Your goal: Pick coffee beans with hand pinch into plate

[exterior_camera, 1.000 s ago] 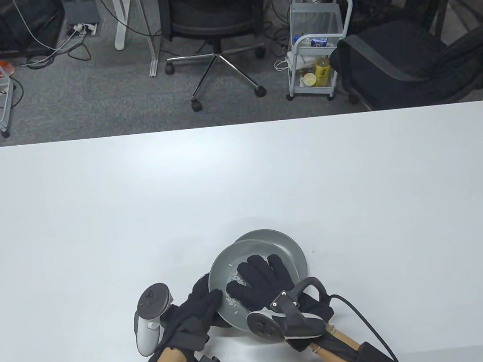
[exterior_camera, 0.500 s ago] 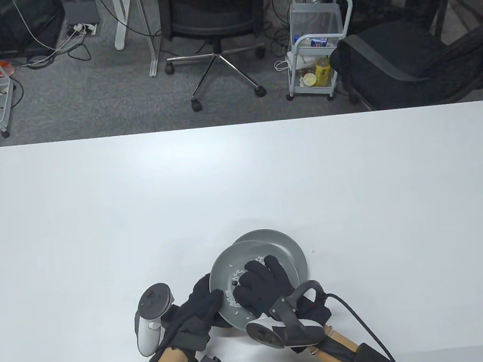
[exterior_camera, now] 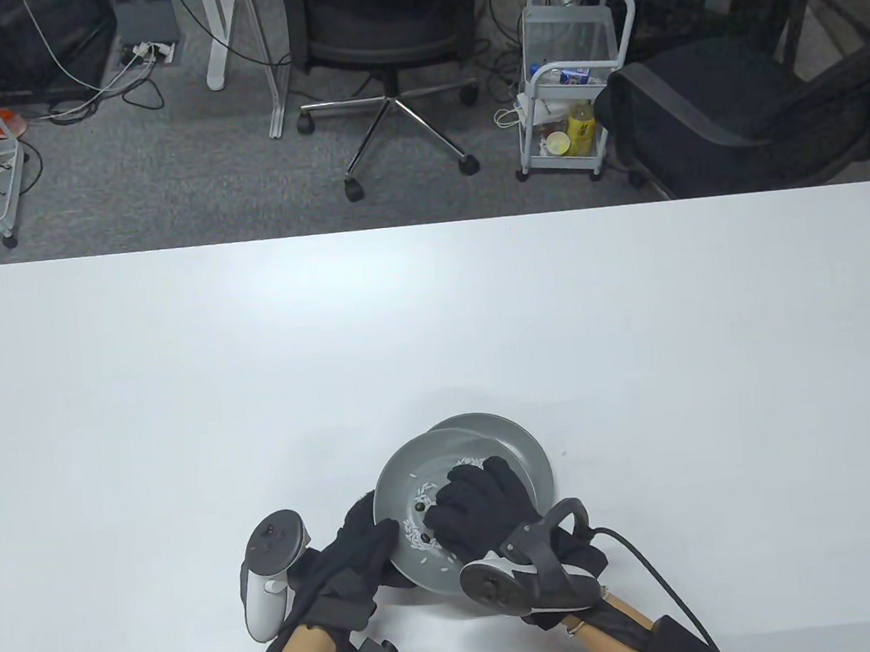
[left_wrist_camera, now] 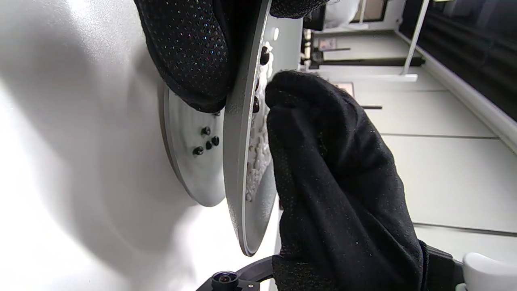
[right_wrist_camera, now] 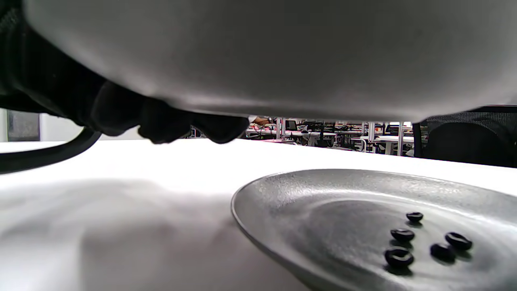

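Observation:
My left hand [exterior_camera: 375, 547] grips the near-left rim of a grey plate [exterior_camera: 396, 476] and holds it raised and tilted, thumb on top and fingers [left_wrist_camera: 190, 52] underneath. That plate carries white rice [left_wrist_camera: 258, 161] and a few dark coffee beans [exterior_camera: 420, 507]. My right hand [exterior_camera: 444, 503] rests on this plate with its fingertips [left_wrist_camera: 282, 87] drawn together by the beans; whether a bean is between them is hidden. A second grey plate [exterior_camera: 527, 440] lies on the table beneath, holding several coffee beans [right_wrist_camera: 404, 242]. The raised plate's underside [right_wrist_camera: 282, 52] fills the top of the right wrist view.
The white table [exterior_camera: 435, 326] stretches wide around the plates. A small speck [exterior_camera: 562, 453] lies on it just right of the lower plate. Office chairs and a cart stand beyond the far edge.
My right hand's fingers have gone from spread flat over the rice to curled and bunched, drawing slightly back. That uncovered beans and rice on the raised plate. The left hand has held still.

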Tool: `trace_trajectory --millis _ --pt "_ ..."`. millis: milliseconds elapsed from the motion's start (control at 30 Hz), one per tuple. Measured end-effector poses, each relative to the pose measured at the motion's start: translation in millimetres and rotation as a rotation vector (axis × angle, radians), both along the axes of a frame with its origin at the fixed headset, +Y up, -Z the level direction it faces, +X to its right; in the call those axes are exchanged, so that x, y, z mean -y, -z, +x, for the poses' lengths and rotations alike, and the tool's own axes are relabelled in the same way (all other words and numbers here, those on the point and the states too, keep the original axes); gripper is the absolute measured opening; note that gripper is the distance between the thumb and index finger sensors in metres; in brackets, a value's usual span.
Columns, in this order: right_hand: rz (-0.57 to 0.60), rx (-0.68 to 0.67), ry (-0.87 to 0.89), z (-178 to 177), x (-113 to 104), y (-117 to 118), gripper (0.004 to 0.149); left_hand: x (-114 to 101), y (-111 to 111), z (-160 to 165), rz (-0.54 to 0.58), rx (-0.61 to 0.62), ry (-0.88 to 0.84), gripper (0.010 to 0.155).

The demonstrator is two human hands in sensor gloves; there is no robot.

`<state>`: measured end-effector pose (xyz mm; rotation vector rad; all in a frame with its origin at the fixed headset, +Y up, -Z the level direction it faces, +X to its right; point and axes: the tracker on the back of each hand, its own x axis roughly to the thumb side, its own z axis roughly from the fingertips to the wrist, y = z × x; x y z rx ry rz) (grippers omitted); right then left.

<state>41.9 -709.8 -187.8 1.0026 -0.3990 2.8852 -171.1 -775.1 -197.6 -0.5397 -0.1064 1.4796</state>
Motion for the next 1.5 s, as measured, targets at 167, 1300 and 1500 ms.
trace_trajectory --millis 167,1300,1500 --pt "-0.058 -0.024 -0.009 -1.7 2.5 -0.6 0.035 0.2 0.0 -0.5 -0.001 -0.007 -0.003 0.060" --pt "-0.219 0.411 -0.137 80.8 37.1 61.1 0.031 2.4 1.4 -9.6 -0.021 -0.084 -0.027 0.060" --pt "-0.154 0.446 -0.050 85.3 16.2 57.3 0.035 2.3 1.2 -9.0 -0.023 -0.079 -0.028 0.060"
